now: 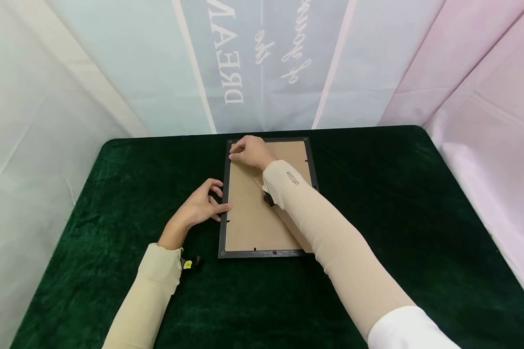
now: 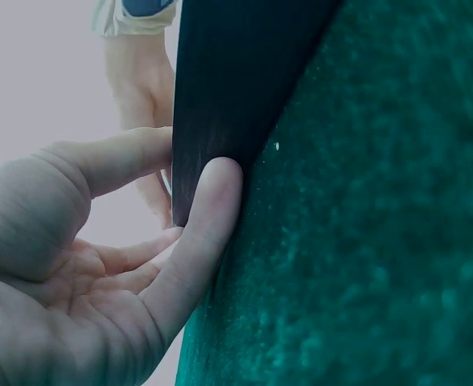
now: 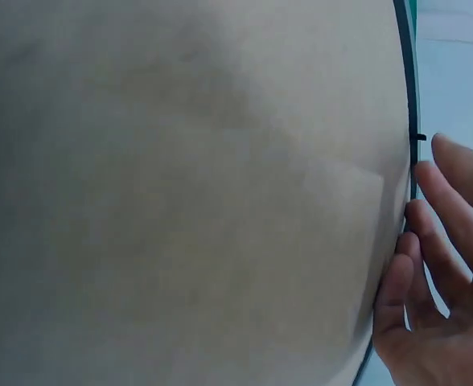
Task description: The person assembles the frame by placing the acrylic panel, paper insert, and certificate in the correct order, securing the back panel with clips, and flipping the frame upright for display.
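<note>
A black picture frame (image 1: 262,254) lies face down, its brown backing board (image 1: 253,220) upward, with small dark tabs along the edges. My left hand (image 1: 202,203) grips the frame's left side, thumb on the top edge. In the left wrist view, a finger of that hand presses the side of the frame (image 2: 228,72). Near the frame's upper left corner, my right hand (image 1: 254,152) touches the edge with bent fingers. In the right wrist view, the fingertips of my right hand (image 3: 454,265) rest along the rim, close to a dark tab (image 3: 418,137); nothing shows pinched between them.
Dark green cloth (image 1: 397,218) covers the table under the frame. A stand leg (image 1: 293,227) lies slantwise on the backing board, partly hidden by my right sleeve (image 1: 332,232). Behind the table hangs a pale printed curtain (image 1: 270,97).
</note>
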The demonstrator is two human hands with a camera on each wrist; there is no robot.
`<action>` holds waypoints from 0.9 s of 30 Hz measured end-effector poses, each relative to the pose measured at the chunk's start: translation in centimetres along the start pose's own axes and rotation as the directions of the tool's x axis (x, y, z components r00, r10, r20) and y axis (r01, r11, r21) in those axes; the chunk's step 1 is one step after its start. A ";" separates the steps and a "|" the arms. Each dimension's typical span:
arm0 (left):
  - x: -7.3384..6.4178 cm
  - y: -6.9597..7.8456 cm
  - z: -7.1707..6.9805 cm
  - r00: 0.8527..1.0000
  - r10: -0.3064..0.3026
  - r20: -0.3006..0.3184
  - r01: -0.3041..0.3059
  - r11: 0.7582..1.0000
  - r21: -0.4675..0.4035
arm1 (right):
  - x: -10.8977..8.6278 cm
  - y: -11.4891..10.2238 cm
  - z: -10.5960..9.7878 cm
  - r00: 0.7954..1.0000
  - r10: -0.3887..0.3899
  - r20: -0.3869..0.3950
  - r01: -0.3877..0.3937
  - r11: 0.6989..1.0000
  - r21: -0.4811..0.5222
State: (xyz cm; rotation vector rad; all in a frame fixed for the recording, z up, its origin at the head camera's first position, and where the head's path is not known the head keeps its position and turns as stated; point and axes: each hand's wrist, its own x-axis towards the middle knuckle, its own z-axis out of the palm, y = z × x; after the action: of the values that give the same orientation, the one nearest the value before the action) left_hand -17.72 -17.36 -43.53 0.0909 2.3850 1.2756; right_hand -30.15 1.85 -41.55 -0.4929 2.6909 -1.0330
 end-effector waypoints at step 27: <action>-0.1 0.0 0.0 1.000 0.003 0.011 -0.003 1.000 -0.025 | 0.4 -0.3 0.3 0.999 0.031 -0.009 -0.031 0.999 -0.027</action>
State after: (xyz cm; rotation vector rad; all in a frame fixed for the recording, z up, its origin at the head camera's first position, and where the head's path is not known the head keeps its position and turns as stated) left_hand -17.63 -17.40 -43.45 0.0935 2.3602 1.3029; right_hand -30.35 1.31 -41.56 -0.4514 2.7143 -0.9933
